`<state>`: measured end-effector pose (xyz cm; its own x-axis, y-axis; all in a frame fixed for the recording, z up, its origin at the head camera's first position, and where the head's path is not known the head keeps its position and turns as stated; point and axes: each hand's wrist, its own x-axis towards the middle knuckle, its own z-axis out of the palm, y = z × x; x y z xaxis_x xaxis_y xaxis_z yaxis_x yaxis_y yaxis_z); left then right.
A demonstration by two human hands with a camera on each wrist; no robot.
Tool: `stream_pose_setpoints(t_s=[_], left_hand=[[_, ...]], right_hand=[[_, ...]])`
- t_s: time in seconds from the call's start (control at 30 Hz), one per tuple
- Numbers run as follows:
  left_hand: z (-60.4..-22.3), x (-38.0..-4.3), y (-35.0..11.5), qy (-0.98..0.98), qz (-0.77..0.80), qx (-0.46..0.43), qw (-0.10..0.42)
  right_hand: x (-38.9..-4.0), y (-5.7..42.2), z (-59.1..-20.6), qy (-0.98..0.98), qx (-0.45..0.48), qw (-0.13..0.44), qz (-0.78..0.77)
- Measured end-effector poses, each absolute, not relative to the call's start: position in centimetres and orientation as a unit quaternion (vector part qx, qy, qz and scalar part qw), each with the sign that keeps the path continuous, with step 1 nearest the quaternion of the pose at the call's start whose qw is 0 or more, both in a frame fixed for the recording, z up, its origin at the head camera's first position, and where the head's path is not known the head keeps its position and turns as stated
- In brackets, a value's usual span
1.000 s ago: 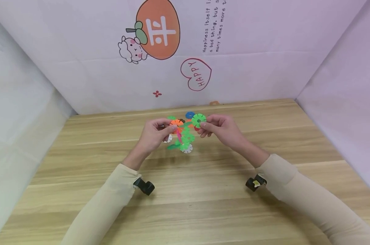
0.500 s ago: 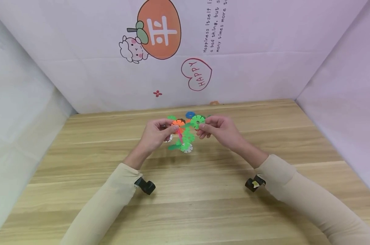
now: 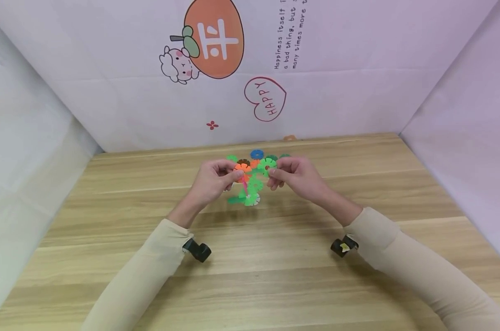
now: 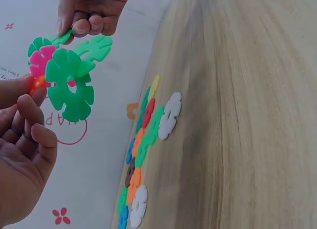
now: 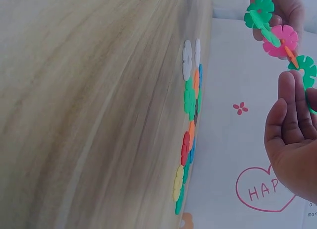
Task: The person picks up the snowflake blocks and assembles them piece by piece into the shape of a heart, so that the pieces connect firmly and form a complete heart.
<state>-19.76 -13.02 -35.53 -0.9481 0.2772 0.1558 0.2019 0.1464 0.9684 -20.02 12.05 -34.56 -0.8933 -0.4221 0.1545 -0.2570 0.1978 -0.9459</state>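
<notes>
Several flower-shaped slotted plastic discs are joined in a cluster held up above the table. My left hand [image 3: 212, 181] pinches an orange disc [image 3: 242, 168] of the cluster between thumb and fingers. On the other side, my right hand [image 3: 302, 175] pinches a light green disc [image 3: 267, 164]. Between the hands, a pink disc [image 4: 41, 60] and a green disc [image 4: 79, 108] show in the left wrist view. The right wrist view has the pink disc [image 5: 286, 34] between green ones, the orange disc [image 5: 291, 55] edge-on. Fingers hide parts of the held discs.
Loose discs lie on the wooden table [image 3: 258, 276] behind the cluster, among them a blue disc [image 3: 256, 154], a white disc [image 4: 170, 117], a red disc [image 4: 148, 113] and a yellow disc [image 5: 178, 183]. A printed white cloth [image 3: 336, 101] stands along the table's back edge.
My left hand and the orange disc have shifted slightly right. The green disc in my right hand has dropped a little and tilted. Both hands keep their pinch.
</notes>
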Motion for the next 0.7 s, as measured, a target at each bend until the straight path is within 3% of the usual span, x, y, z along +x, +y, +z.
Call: stream_pose_setpoints(t_s=[0.7], left_hand=[[-35.64,-19.89,-13.39,0.74,0.648,0.175,0.049]], right_hand=[[-19.57,11.48,-34.63,0.755,-0.21,0.098,-0.614]])
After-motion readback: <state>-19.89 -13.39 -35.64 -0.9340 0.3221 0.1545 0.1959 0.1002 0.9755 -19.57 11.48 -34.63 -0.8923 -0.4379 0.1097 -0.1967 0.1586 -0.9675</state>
